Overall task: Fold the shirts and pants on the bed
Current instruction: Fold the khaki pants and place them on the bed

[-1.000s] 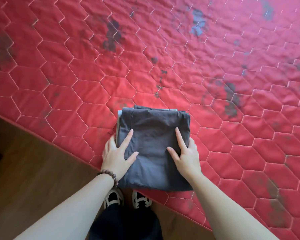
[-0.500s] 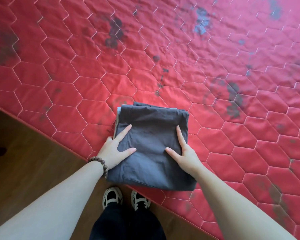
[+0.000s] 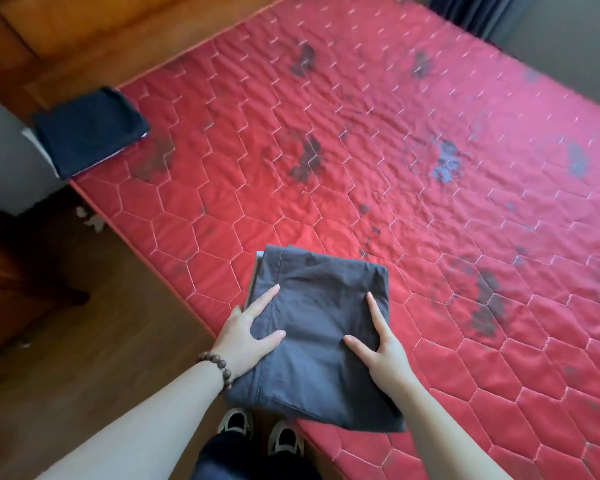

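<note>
A folded dark grey garment [image 3: 319, 327], with a lighter layer showing at its left side, lies at the near edge of the red quilted bed [image 3: 430, 161]; its near end sticks out past the bed edge. My left hand [image 3: 246, 336] grips its left side, thumb and forefinger on top and the other fingers tucked beneath. My right hand [image 3: 381, 351] holds its right side the same way. A folded dark navy stack [image 3: 87, 129] sits at the bed's far left corner.
A grey piece of furniture [image 3: 4, 168] stands to the left of the navy stack. Wooden floor [image 3: 84, 341] runs along the bed's near-left side, with my shoes [image 3: 257, 431] at the edge. Wooden boards [image 3: 84, 29] lie beyond the bed's far left.
The view has tilted up and leftward, revealing the navy stack and the bed's far end. The grey garment has slid toward the bed edge in both hands, which keep their hold.
</note>
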The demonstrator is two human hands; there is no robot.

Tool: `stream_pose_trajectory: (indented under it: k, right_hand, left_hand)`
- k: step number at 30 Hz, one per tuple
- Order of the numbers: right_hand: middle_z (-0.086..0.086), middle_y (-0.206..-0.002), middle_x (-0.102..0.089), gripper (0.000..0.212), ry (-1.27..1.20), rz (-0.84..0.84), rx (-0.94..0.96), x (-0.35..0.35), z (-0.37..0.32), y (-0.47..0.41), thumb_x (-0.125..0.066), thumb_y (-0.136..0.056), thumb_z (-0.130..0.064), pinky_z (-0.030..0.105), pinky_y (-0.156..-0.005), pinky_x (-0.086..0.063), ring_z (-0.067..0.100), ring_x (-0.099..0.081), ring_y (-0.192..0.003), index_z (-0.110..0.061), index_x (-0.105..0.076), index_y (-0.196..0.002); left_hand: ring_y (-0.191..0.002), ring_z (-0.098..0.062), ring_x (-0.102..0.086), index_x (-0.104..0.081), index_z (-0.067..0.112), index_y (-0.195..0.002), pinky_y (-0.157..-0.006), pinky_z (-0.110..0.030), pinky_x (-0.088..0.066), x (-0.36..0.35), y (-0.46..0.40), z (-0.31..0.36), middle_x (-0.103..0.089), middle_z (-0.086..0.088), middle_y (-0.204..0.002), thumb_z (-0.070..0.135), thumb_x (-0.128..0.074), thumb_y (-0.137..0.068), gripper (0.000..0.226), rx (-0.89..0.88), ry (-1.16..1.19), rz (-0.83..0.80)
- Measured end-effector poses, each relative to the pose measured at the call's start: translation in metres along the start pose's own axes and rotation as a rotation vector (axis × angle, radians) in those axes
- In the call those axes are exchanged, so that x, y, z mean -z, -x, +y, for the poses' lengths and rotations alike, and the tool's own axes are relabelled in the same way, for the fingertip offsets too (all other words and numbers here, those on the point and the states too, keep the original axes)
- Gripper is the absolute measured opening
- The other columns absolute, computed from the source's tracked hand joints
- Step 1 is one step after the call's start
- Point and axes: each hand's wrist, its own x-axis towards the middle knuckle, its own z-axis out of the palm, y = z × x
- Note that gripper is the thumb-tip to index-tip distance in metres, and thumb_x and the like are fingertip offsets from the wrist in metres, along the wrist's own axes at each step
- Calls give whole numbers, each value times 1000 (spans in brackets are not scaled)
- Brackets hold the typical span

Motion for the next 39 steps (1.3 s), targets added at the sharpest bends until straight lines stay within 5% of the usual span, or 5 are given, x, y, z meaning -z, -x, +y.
stream_pose_trajectory:
  k: [11,21,27,31,39]
  right_hand:
    - [-54,-109,-42,86,175,-177,326,-62,-225,-114,-76,-80,-32,-10,-75,-31,-36,-41,-95,-72,-20,-132]
    - [-31,-130,-48,85,284,-319,334,-195,-379,-239,-74,-81,-34,19,-99,-38,-3,-52,-115,-72,-19,-133]
    - [-31,-127,-48,86,370,-312,345,-212,-439,-339,-75,-80,-33,17,-99,-37,-8,-52,-111,-70,-18,-134]
    - [-40,-125,-43,87,391,-292,356,-201,-464,-416,-76,-80,-30,-4,-87,-34,-28,-45,-104,-67,-20,-136]
    - [-41,-133,-34,91,471,-346,438,-210,-483,-590,-77,-79,-20,-5,-94,-26,-29,-33,-118,-63,-22,-137]
  left_hand:
    - [-114,-6,-47,-25,68,-132,-100,-20,-31,182,-22,3,-49,6,-124,44,-70,-79,74,-34,143,438]
    - [-119,-18,-49,-26,54,-140,-99,-26,-43,349,-116,-62,-48,-1,-130,44,-68,-82,73,37,192,544]
    - [-90,3,-50,-28,50,-143,-76,3,-35,399,-213,-69,-48,7,-118,41,-70,-82,74,-11,241,571]
    - [-97,-7,-51,-25,51,-144,-91,-10,-39,412,-288,-56,-49,3,-107,44,-71,-80,78,-17,243,578]
    - [-85,-20,-55,-22,55,-142,-88,-26,-46,415,-439,-62,-43,-1,-93,47,-70,-79,79,91,244,676]
